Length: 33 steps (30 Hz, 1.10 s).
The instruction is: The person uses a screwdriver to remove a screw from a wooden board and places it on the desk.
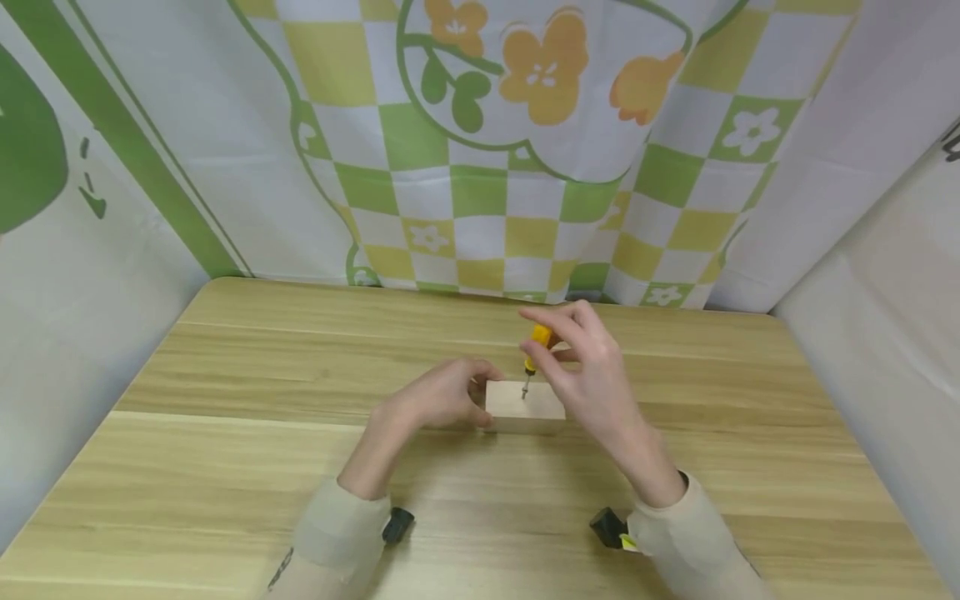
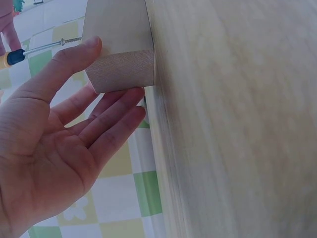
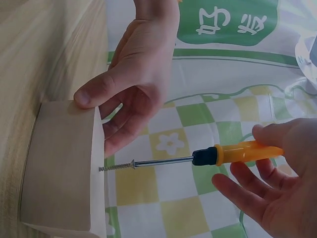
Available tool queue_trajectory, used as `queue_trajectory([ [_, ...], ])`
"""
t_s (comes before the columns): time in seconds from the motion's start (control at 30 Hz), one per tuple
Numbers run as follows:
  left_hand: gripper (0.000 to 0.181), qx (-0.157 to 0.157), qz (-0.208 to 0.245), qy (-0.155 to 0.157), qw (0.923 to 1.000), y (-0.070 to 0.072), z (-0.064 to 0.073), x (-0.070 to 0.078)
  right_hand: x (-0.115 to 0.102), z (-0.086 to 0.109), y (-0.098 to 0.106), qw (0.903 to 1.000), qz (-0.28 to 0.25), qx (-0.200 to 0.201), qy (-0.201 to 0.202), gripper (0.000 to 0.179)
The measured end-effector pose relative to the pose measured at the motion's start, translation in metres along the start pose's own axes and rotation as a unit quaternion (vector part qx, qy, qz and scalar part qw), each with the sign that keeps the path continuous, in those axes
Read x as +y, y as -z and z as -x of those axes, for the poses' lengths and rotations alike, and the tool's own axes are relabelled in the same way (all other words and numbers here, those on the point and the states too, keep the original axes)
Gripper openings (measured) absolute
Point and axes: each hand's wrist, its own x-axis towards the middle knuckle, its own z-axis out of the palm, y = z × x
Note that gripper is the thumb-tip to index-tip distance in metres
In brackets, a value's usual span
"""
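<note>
A pale wooden block [image 1: 543, 407] lies on the table. My left hand [image 1: 438, 396] grips its left end, with the thumb at the near edge and the fingers around the far side. From the block's top face stands a screw [image 3: 118, 166], most of its thread showing. The tip of a yellow-handled screwdriver [image 3: 247, 151] with a black collar meets the screw's head, in line with it. Above the block, my right hand [image 1: 596, 367] holds the handle between thumb and fingers; in the right wrist view, several of those fingers are spread away from it.
The wood-grain table [image 1: 247, 492] stretches out on all sides of the block. Behind it hangs a checked, flowered curtain [image 1: 480, 192], and plain white cloth [image 1: 885, 333] rises at the right. Dark wrist straps with black camera pieces [image 1: 609, 527] sit near the sleeves.
</note>
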Motion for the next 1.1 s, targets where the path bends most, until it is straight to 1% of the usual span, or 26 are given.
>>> queue_trajectory([
  [0.1,0.059,0.002,0.000,-0.003,1.0000,-0.0002,0.0000,0.0002,-0.0001,-0.0004,-0.0006,0.9999,0.012,0.007,-0.010,0.045],
  [0.17,0.058,0.002,-0.001,-0.005,1.0000,-0.0001,-0.0001,0.0004,-0.0006,-0.0005,-0.0007,0.9996,0.011,0.012,-0.025,0.044],
  [0.23,0.058,0.003,-0.002,-0.007,1.0000,0.0001,0.0000,0.0008,-0.0002,-0.0003,-0.0010,0.9994,0.005,0.022,-0.027,0.042],
  [0.3,0.058,0.002,-0.003,-0.009,1.0000,0.0004,-0.0002,0.0006,0.0002,-0.0003,-0.0009,0.9994,-0.001,0.031,-0.018,0.038],
  [0.4,0.059,0.003,-0.003,-0.008,1.0000,0.0011,0.0003,0.0004,0.0008,-0.0012,-0.0006,0.9993,-0.007,0.037,0.010,0.035],
  [0.47,0.060,0.002,-0.003,-0.005,1.0000,0.0013,0.0005,0.0003,0.0003,-0.0018,-0.0005,0.9993,-0.016,0.031,0.016,0.033],
  [0.6,0.060,0.004,0.001,0.001,1.0000,0.0012,0.0006,0.0005,-0.0019,-0.0025,-0.0008,0.9989,-0.043,0.009,0.016,0.030],
  [0.67,0.060,0.004,0.002,0.002,1.0000,0.0013,0.0006,0.0009,-0.0030,-0.0025,-0.0008,0.9983,-0.056,0.001,0.012,0.030],
  [0.77,0.061,0.004,0.001,0.001,1.0000,0.0016,0.0005,0.0016,-0.0023,-0.0013,-0.0011,0.9977,-0.068,-0.001,-0.001,0.030],
  [0.93,0.061,0.001,-0.007,-0.002,1.0000,0.0016,0.0006,0.0013,-0.0015,0.0005,-0.0009,0.9993,-0.036,0.004,-0.007,0.030],
  [1.0,0.060,0.001,-0.011,-0.005,0.9999,0.0014,0.0005,0.0005,-0.0022,0.0009,-0.0005,0.9998,-0.018,0.011,-0.005,0.030],
  [1.1,0.058,0.000,-0.009,-0.010,0.9999,0.0010,0.0002,-0.0004,-0.0031,0.0007,-0.0005,0.9996,-0.008,0.024,-0.009,0.028],
])
